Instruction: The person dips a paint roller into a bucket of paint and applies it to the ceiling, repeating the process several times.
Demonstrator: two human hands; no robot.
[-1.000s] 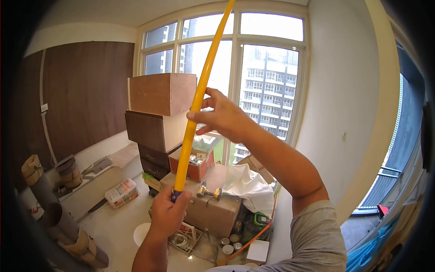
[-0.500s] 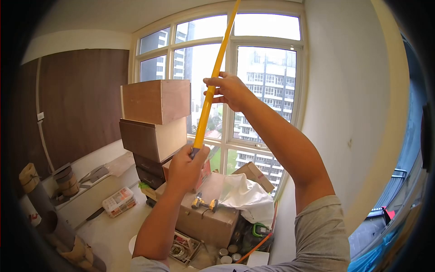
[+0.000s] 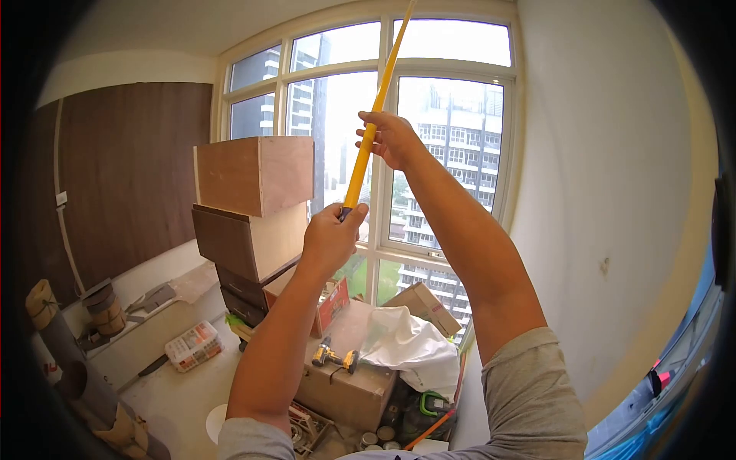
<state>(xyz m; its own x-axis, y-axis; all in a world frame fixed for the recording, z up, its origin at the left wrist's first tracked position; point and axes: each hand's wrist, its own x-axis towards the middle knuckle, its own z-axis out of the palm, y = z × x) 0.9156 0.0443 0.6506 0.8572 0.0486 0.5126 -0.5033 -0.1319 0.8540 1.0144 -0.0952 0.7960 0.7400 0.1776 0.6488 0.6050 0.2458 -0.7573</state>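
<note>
A long yellow pole point(image 3: 380, 96) rises at a slant in front of the window, its top end narrowing toward the upper frame edge. My left hand point(image 3: 330, 239) is wrapped around the dark grip at its lower end. Higher up, my right hand point(image 3: 389, 139) holds the shaft between thumb and fingers, with the fingertips showing on the left side. What the pole's far end touches, if anything, I cannot make out.
Stacked wooden cabinet boxes point(image 3: 253, 176) stand left of the window point(image 3: 448, 138). Below are yellow-black power drills point(image 3: 335, 357) on a brown box point(image 3: 345, 395), a white sheet point(image 3: 410, 345), a cardboard box point(image 3: 425, 308) and a clear organizer case point(image 3: 193, 346). A wall point(image 3: 598, 192) bounds the right.
Both hands have risen with the pole, my left hand more than my right, so they are closer together. The view has shifted slightly, and more of the pole's top shows.
</note>
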